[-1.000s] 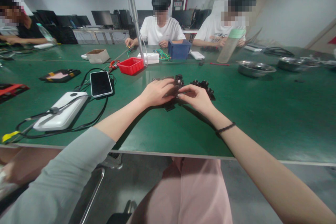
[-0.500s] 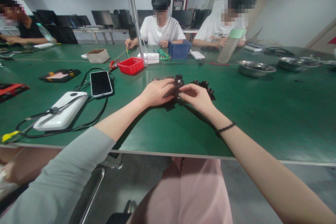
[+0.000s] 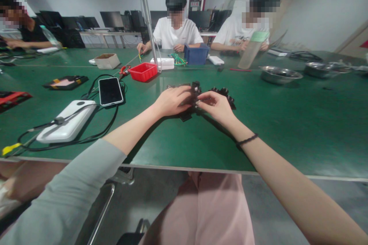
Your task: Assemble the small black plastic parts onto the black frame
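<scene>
From the head view, we had both hands meeting at the middle of the green desk (image 3: 287, 134), right over a cluster of black parts (image 3: 186, 116)! Our left hand (image 3: 174, 101) lay palm down across it, fingers reaching over the pieces and hiding much of them; whether those fingers gripped anything, we could not tell. In from the other side came our right hand (image 3: 217, 106), thumb and forefinger brought close together at the cluster's edge, and whether a small piece sat between the tips was too hidden for us to call. More black pieces (image 3: 224, 92) showed just behind that hand, and a dark band (image 3: 246, 140) circled our right wrist.

Over to our left, a phone (image 3: 110, 92) lay face up near a white case (image 3: 66, 122), with black cable looping around both. Past them stood a red tray (image 3: 143, 72), close to the foot of a metal pole (image 3: 148, 11). Further back, a blue bin (image 3: 196, 55) stood beside some green wires (image 3: 178, 60), in front of a person in a white shirt (image 3: 178, 30). And to our right, we spotted a tilted bottle (image 3: 248, 53) and a metal bowl (image 3: 280, 76), well apart from our hands.
</scene>
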`<move>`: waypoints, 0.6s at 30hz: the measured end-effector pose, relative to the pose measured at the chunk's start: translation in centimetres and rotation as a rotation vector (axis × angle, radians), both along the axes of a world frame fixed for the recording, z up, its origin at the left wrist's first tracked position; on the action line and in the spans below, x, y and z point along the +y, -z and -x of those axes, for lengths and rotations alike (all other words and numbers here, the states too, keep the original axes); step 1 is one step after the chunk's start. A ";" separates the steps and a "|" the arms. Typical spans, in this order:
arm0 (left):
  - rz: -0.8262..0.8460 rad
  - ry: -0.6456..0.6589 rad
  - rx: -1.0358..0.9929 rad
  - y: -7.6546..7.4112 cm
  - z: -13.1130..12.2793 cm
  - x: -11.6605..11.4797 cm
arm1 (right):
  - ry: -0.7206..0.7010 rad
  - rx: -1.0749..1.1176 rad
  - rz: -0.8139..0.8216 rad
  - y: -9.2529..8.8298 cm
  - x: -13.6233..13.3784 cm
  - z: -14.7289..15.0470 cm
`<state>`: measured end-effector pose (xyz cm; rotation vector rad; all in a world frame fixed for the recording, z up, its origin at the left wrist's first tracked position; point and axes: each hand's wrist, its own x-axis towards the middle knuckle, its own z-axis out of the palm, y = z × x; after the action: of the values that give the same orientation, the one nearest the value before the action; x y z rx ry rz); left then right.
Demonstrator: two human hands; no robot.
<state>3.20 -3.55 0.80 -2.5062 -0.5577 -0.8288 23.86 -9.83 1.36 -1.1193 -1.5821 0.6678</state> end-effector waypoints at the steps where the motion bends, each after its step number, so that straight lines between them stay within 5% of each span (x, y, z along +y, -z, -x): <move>1: -0.004 0.002 -0.001 0.0 0.0 0.0 | 0.003 0.000 0.000 0.0 0.0 0.0; 18: 0.011 -0.002 0.007 0.1 0.0 0.1 | 0.005 0.014 -0.004 0.2 0.2 -0.1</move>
<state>3.16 -3.46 0.74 -2.5175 -0.5636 -0.8185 23.94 -9.63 1.18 -1.1134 -1.5679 0.6678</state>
